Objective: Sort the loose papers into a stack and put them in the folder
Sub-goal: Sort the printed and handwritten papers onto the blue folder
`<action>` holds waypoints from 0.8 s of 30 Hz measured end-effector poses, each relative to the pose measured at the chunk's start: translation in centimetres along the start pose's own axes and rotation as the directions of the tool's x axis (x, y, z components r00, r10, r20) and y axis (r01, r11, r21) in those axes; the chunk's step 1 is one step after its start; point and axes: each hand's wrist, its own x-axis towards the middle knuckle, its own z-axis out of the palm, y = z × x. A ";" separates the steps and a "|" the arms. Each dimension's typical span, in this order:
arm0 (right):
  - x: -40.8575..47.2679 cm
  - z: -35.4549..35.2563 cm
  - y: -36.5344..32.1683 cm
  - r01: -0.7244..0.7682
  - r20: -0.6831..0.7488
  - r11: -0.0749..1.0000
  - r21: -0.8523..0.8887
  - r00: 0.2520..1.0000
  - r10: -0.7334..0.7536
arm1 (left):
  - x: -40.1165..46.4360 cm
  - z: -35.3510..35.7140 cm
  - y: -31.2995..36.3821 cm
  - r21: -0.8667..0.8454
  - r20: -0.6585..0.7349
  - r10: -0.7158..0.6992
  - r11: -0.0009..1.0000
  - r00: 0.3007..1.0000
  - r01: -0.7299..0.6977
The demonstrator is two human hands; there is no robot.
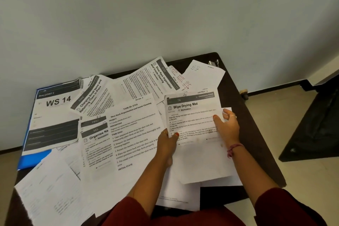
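Several printed sheets lie scattered over a dark table (244,115). A sheet headed "Wipe Drying Mat" (194,113) sits on top at the right. My left hand (167,145) pinches its left edge, thumb on top. My right hand (228,125) grips its right edge, thumb on the page and fingers curled around the edge. A blue folder (31,161) lies at the table's left end, mostly covered by a "WS 14" sheet (55,113). A "Task ID: 2723" sheet (134,134) lies in the middle.
A stapler (213,63) rests at the table's far right corner by the pale wall. Papers overhang the front edge of the table at the left. A black object (315,128) stands on the tiled floor to the right.
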 end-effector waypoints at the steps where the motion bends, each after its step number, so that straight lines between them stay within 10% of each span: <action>1: 0.1 0.3 0.0 -0.016 0.035 1.000 0.010 0.999 0.015 | -0.1 -0.6 0.0 0.007 -0.011 0.010 1.000 1.000 -0.010; 10: -1.6 3.5 -1.0 -0.014 0.345 1.000 0.004 0.938 0.011 | -0.5 -5.8 -0.2 0.068 -0.092 0.035 0.997 0.995 -0.029; 24: -6.2 11.0 -1.6 0.055 0.414 0.994 -0.090 0.910 -0.013 | -1.8 -14.4 -0.3 0.217 -0.181 0.125 0.973 0.975 -0.084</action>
